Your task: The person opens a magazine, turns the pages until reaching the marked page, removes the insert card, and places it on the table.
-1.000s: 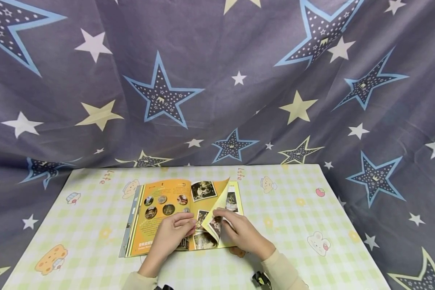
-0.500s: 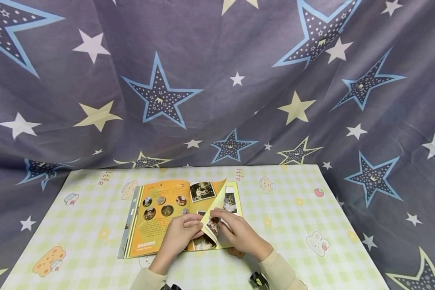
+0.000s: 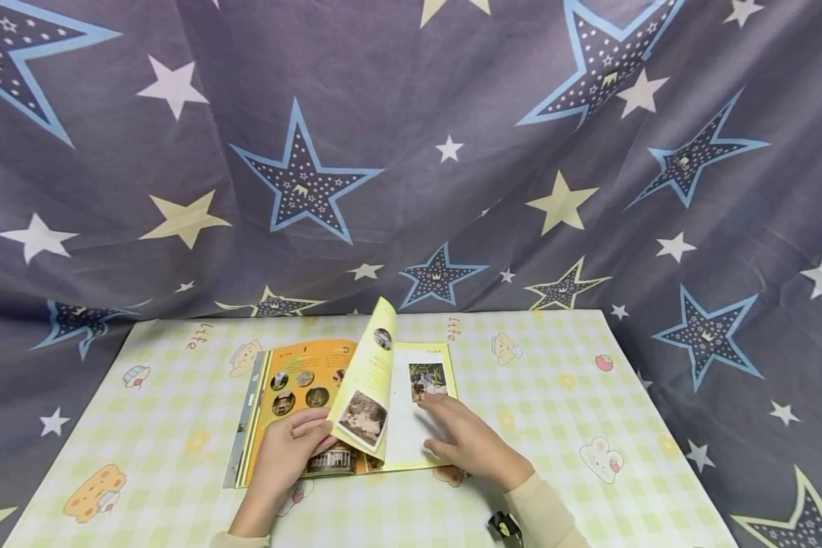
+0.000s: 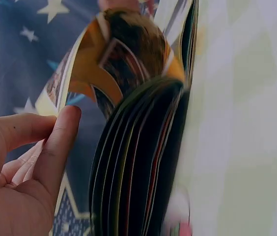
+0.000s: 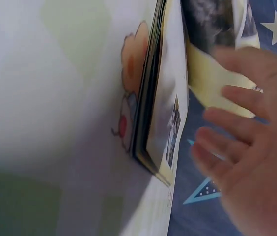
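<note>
An open magazine (image 3: pixel 400 441) with orange and pale yellow pages lies on the table. One yellow-edged page (image 3: pixel 366 380) stands curled up between its two halves. My left hand (image 3: pixel 284 449) pinches that page near its lower corner between thumb and fingertips; the left wrist view shows the same pinch, the left hand (image 4: pixel 30 162) holding the page edge, with the stacked leaves beside it. Over the right-hand page is my right hand (image 3: pixel 469 438), its fingers spread and nothing held. In the right wrist view the right hand (image 5: pixel 249 132) appears apart from the magazine's corner.
A checked tablecloth (image 3: pixel 555 487) with cartoon prints covers the table. Behind and to the right hangs a dark curtain (image 3: pixel 507 190) with stars. A black wrist device (image 3: pixel 503 527) sits under the right sleeve.
The page has swung leftward and lifted, now held by my left hand, which moved left. My right hand has let go of it and shifted slightly right. More of the right-hand page shows.
</note>
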{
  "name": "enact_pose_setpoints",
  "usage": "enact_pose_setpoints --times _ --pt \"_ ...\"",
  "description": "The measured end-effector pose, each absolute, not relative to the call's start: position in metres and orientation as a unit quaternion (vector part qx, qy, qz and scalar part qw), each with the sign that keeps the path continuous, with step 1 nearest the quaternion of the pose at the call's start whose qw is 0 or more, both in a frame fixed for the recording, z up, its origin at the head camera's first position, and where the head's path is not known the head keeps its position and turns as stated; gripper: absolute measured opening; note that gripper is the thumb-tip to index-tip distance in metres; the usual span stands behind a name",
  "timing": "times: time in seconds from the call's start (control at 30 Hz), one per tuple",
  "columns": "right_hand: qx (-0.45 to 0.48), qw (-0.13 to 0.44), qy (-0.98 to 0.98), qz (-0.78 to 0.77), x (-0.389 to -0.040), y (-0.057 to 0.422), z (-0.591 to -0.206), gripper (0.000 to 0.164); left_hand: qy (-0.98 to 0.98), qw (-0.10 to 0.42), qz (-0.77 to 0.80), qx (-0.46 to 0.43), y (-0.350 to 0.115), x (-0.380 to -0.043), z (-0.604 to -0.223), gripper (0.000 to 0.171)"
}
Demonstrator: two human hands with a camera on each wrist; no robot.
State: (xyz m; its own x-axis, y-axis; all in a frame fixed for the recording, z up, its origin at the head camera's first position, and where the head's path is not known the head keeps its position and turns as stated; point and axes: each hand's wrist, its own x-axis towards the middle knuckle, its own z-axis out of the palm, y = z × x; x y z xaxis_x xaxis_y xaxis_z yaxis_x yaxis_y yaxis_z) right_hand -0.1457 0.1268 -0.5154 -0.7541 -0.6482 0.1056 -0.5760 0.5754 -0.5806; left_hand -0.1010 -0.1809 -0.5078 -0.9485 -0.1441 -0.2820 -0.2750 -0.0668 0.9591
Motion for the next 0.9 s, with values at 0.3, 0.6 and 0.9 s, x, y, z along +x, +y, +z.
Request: enact_pose_setpoints --times 0.3,0.6,0.9 --pt "-0.339 0.138 0.902 -0.228 -0.140 0.138 -0.521 0.085 0.697 0.024 0.685 -0.212 -0.226 -0.083 -0.510 0.039" --pt "-0.343 0.133 0.904 -0.217 -0.140 0.140 -0.521 0.070 0.707 0.009 0.660 -0.254 -0.255 -0.068 -0.517 0.041" --pt "-0.342 0.144 0.886 -0.279 -0.146 0.145 -0.514 0.037 0.744 -0.001 0.602 -0.289 -0.269 -0.061 -0.522 0.038"
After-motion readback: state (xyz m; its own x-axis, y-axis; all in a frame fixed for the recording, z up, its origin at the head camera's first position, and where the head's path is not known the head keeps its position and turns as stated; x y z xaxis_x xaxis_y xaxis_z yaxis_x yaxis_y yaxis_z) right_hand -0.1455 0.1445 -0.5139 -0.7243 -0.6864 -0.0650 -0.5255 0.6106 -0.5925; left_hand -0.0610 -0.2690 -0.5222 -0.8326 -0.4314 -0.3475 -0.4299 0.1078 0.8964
